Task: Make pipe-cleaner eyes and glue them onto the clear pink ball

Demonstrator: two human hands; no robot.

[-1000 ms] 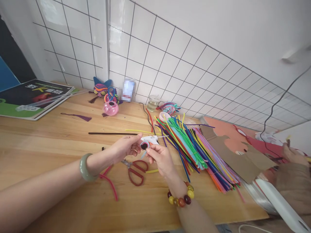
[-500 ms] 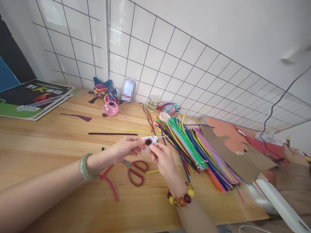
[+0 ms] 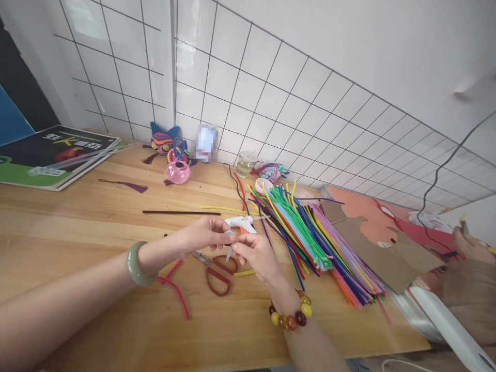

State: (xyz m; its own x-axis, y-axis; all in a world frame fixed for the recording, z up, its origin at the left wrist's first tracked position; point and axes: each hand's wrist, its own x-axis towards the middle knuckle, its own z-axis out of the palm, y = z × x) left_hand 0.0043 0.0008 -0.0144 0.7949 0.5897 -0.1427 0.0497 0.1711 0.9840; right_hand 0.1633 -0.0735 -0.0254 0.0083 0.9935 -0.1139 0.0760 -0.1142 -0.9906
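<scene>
My left hand (image 3: 211, 235) and my right hand (image 3: 253, 253) meet over the middle of the wooden table, fingertips touching. Between them both pinch a small light-blue piece (image 3: 229, 252), a thin strip of which points down; the rest is mostly hidden by the fingers. Just behind the hands lies a white and orange glue gun (image 3: 242, 223) with a black cord. Below them are red-handled scissors (image 3: 219, 276), partly covered by my left hand. Pink pipe cleaners (image 3: 178, 294) lie near my left wrist.
Bundles of coloured pipe cleaners (image 3: 302, 227) lie to the right. Along the wall stand a glass jar (image 3: 246, 164), a pink round container (image 3: 177, 172) and a phone (image 3: 205, 142). A black pipe cleaner (image 3: 181, 212) lies behind my left hand. Another person's hand (image 3: 470, 245) is at far right.
My hands have drawn closer together and slightly lower. The dark round part with a pink edge has turned out of sight, and more of the glue gun shows behind them.
</scene>
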